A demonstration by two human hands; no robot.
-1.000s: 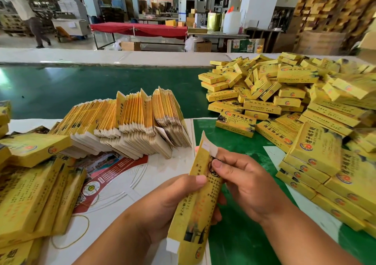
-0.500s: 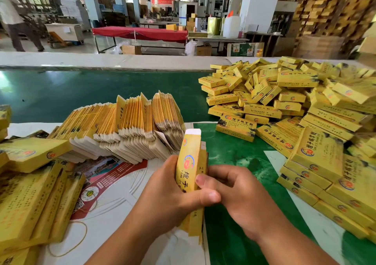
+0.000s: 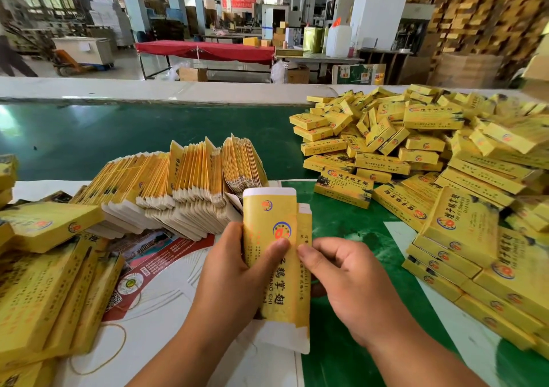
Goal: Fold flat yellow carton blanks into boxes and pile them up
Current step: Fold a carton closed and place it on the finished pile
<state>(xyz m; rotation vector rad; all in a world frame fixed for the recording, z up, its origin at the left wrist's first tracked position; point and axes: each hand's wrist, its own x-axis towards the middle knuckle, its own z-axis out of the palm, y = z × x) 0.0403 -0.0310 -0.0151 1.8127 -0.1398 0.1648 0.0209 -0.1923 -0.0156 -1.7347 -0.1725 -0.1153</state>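
I hold one yellow carton blank (image 3: 271, 223) upright in front of me, its printed face toward me and white flaps showing at top and bottom. My left hand (image 3: 234, 276) grips its left side with the thumb across the front. My right hand (image 3: 347, 279) pinches its right edge. Behind it, a fanned row of flat yellow blanks (image 3: 178, 184) leans on the table. A large heap of folded yellow boxes (image 3: 416, 149) fills the right side.
More yellow cartons (image 3: 44, 282) lie stacked at the left. A printed paper sheet (image 3: 160, 256) and a rubber band (image 3: 98, 354) lie on the table by my left arm. A green conveyor belt (image 3: 118, 137) runs across behind the blanks. The factory floor lies beyond.
The blank has turned from edge-on and tilted to upright with its printed face toward me. Both hands rose slightly with it, and my left thumb now lies across its front.
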